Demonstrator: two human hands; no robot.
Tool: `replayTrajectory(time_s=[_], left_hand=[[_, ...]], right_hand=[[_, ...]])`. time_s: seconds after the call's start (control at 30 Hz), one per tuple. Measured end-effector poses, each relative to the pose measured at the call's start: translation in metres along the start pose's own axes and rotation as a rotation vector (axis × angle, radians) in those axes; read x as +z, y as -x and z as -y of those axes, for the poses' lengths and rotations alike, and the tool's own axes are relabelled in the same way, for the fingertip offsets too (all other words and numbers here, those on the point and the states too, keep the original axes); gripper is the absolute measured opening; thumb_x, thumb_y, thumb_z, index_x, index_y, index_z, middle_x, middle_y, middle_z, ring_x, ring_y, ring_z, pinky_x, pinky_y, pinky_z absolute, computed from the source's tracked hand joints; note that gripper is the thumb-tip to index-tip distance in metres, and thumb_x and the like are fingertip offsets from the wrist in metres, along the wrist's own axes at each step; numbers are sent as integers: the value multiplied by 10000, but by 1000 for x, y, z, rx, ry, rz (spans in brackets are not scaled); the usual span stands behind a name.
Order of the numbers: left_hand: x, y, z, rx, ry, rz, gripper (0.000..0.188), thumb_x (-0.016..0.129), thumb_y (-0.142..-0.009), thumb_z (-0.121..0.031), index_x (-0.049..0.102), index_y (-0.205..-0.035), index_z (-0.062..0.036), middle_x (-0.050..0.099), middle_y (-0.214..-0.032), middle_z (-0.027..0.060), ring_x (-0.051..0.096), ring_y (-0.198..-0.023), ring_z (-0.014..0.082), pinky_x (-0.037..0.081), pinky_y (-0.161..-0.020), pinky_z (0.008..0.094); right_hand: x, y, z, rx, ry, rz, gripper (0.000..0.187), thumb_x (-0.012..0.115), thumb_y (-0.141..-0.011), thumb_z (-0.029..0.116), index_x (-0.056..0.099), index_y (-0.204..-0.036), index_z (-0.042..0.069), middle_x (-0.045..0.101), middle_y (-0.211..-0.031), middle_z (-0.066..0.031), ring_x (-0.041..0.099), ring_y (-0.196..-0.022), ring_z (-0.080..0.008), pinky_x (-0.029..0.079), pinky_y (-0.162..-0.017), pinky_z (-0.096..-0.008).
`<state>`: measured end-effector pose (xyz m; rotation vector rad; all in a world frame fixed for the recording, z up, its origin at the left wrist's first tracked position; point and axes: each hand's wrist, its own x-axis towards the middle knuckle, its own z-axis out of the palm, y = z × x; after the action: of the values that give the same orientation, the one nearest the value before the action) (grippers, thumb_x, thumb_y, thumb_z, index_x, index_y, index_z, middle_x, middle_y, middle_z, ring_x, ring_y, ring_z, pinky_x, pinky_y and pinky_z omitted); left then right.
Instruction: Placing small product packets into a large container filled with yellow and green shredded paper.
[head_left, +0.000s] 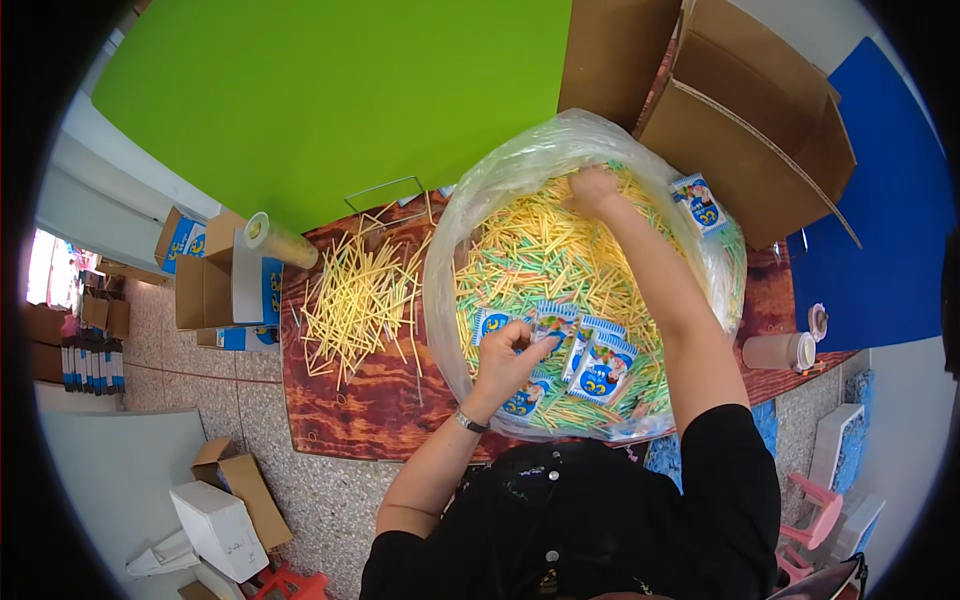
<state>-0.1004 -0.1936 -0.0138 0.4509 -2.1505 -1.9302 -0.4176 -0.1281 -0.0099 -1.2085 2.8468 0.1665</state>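
A large clear plastic bag stands open before me, full of short thin sticks in yellow, green and a little pink. Near its front edge my left hand pinches a small blue-and-white packet between thumb and fingers. Several like it lie on the sticks around that hand, one packet just to its right. My right arm stretches across the bag, and my right hand is down among the sticks at the far side. Its fingers curl under, so whatever they grip is hidden.
Longer yellow sticks lie loose on the wood-patterned table, by a wire stand and a clear cylinder. A cardboard box borders the bag at far right, another packet beside it. A lidded jar lies at right.
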Motion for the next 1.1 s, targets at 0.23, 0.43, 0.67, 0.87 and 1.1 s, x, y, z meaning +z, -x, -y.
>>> replayTrajectory(time_s=[0.23,0.43,0.67,0.87,1.1], left_hand=[[-6,-1,1,-41,26,20,261,765,-827,-117,555,-685,-56,526,-643,-78,428,-582,-8,322,-485,178],[-4,0,-11,-22,34,13,272,772,-824,-130,552,-682,-57,514,-632,-79,418,-578,-4,312,-483,188],[-7,9,-10,9,16,-7,221,776,-819,-152,604,-728,-46,561,-644,-57,459,-593,8,360,-501,199],[-4,12,-25,40,-21,-6,244,776,-818,-178,597,-714,-48,556,-636,-49,459,-592,15,364,-504,208],[10,8,-29,110,-36,4,310,777,-817,-183,541,-664,-54,475,-601,-66,390,-566,17,305,-478,212]], right_hand=[[10,-10,6,71,-73,160,370,550,-860,208,636,-1177,39,566,-1280,-195,488,-1235,-348,349,-1057,-483],[16,-12,14,58,-11,180,377,457,-902,142,587,-1231,12,485,-1367,-201,417,-1300,-345,283,-1088,-522],[13,4,8,19,-21,126,357,490,-878,127,567,-1202,-2,452,-1359,-198,408,-1286,-366,255,-1099,-563],[-2,33,-4,-85,-38,-176,293,512,-918,201,566,-1145,23,533,-1276,-155,408,-1293,-308,257,-1092,-594],[-28,82,-37,-187,-652,-261,216,497,-979,229,540,-1053,31,636,-987,-121,619,-961,-273,487,-874,-494]])
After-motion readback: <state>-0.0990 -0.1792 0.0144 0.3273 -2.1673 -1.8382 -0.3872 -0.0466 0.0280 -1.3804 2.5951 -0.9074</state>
